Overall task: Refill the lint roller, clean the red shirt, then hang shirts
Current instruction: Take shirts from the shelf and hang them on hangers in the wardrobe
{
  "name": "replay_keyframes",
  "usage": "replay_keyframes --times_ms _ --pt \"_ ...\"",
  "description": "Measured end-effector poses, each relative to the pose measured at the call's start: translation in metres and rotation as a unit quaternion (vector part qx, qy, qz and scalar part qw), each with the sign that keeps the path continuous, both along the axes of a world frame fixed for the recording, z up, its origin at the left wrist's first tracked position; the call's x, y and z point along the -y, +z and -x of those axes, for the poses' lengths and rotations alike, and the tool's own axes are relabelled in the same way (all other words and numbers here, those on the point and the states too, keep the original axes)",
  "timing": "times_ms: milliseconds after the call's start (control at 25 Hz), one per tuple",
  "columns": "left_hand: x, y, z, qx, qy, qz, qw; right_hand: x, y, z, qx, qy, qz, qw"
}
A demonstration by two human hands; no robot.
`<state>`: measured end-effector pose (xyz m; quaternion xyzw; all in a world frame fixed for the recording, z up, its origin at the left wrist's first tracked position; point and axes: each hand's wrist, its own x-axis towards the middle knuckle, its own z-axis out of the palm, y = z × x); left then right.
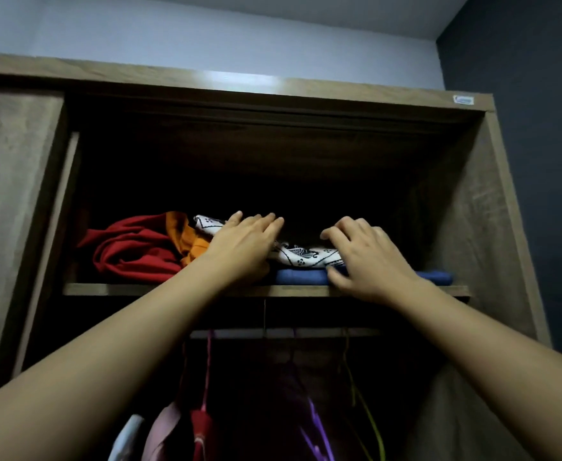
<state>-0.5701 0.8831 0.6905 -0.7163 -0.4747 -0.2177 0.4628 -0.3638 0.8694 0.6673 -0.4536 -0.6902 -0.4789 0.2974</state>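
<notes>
Both my arms reach up to the wardrobe's top shelf [173, 289]. A crumpled red shirt [129, 247] lies at the shelf's left, with an orange cloth [181, 236] beside it. To their right a white garment with black print [302, 256] rests on a folded blue garment [301, 277]. My left hand [243, 244] lies over the white garment's left part, fingers straight, thumb underneath. My right hand [369, 257] is on its right end, fingers bent over the top and thumb at the blue garment's edge. No lint roller is in view.
Below the shelf a hanging rail [283, 333] carries hangers and several hanging clothes [206, 424] in pink, red and purple. A sliding wardrobe door [10, 194] covers the left side. A dark wall [532, 128] stands to the right.
</notes>
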Motion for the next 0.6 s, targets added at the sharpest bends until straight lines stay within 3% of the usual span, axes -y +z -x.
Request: replay_keyframes --times_ms 240,400,600 --pt "-0.029 0.032 -0.021 -0.054 0.077 0.001 0.996 -0.035 0.044 0.009 0.005 -0.006 0.141 0.99" --pt "-0.031 0.037 -0.027 0.064 0.01 -0.039 0.997 -0.052 0.06 0.005 -0.084 0.033 0.313 0.945" --pt "-0.039 0.042 -0.053 0.008 -0.012 -0.07 0.997 -0.053 0.066 -0.03 0.008 -0.086 0.171 0.982"
